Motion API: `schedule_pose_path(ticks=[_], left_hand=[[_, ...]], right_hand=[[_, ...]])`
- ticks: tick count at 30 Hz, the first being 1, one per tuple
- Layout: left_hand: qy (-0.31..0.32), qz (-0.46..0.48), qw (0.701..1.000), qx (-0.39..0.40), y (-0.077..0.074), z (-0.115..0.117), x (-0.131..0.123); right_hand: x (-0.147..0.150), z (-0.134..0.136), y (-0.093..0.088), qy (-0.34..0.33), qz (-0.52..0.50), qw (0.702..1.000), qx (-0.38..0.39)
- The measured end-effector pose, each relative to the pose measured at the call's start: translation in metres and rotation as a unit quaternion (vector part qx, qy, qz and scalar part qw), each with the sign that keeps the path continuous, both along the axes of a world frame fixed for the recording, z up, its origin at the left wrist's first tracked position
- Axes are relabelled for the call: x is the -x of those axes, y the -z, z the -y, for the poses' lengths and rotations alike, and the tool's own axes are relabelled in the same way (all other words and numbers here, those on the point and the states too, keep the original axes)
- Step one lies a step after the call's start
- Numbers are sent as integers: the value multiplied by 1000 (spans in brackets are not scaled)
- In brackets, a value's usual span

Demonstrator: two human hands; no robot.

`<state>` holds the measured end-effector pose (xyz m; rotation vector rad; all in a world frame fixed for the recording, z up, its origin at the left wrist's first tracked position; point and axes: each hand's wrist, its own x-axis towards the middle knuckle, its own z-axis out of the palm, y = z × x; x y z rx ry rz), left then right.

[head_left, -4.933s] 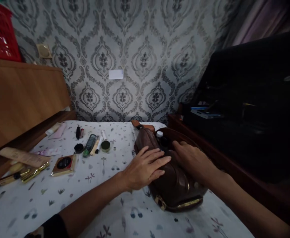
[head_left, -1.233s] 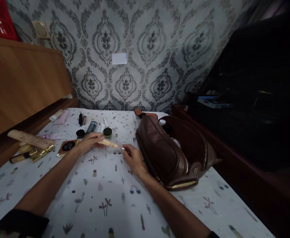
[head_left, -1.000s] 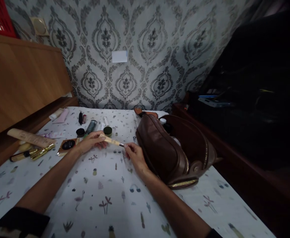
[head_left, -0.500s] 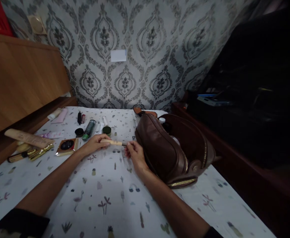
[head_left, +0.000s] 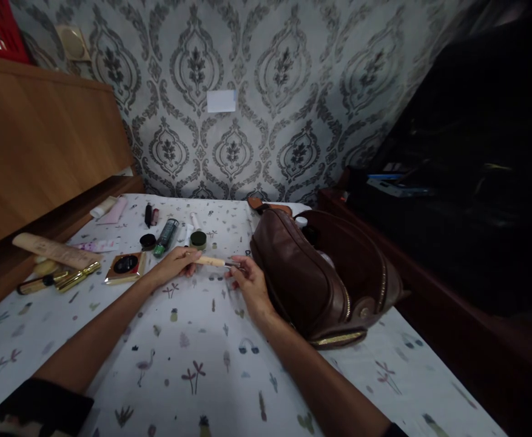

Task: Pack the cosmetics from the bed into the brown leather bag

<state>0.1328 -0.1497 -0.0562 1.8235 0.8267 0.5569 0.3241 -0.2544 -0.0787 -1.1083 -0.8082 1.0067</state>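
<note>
The left grip (head_left: 175,266) is clenched on the pale end of a slim beige tube (head_left: 210,261); the right grip (head_left: 247,284) pinches the tube's dark tip between thumb and fingertips; the tube lies roughly level between the two, just above the printed sheet (head_left: 193,364), left of the brown leather bag (head_left: 311,279) and near it; whether the dark tip is a cap or a bristle end cannot be told. The bag lies on its side on the sheet with its top unzipped; a white-capped bottle (head_left: 300,221) shows in the opening. Beyond the left grip, on the sheet: a green-lidded jar (head_left: 198,239), a dark green tube (head_left: 166,235), a round black lid (head_left: 147,241) and a square compact (head_left: 125,266); further left lie gold tubes (head_left: 72,279) and a long tan pack (head_left: 51,250), close to the wooden panel (head_left: 42,152); patterned wallpaper (head_left: 266,91) covers the wall behind.
</note>
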Motion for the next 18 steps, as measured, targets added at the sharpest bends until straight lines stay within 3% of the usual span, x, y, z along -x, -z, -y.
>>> schedule_pose_path(ticks=[11, 18], left_hand=[[15, 39, 999, 33, -2, 0, 2], [3, 51, 998, 48, 1, -4, 3]], right_hand=[[1, 2, -2, -21, 61, 998, 20], [2, 4, -6, -41, 16, 999, -9]])
